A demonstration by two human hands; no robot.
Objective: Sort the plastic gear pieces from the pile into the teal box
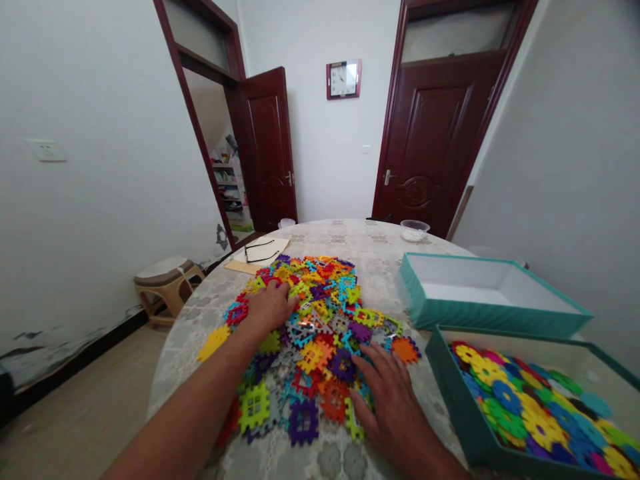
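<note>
left hand (270, 308): fingers curled over the pile of plastic building tiles (320, 340), any grip hard to tell | right hand (395, 407): open, splayed at the pile's edge, apparently holding nothing | beside: teal box tray (463, 427)

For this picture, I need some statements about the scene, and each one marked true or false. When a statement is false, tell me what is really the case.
1. The left hand rests on the pile of coloured plastic pieces. True.
2. The right hand holds the clear bowl. False: the right hand lies spread at the edge of the pile, and the bowl stands at the far side of the table.
3. The nearer teal box holds round, gear-shaped pieces. True.
4. The clock hangs on a door. False: it hangs on the wall between the two doorways.
5. A pair of glasses lies on a sheet of paper. True.
</note>
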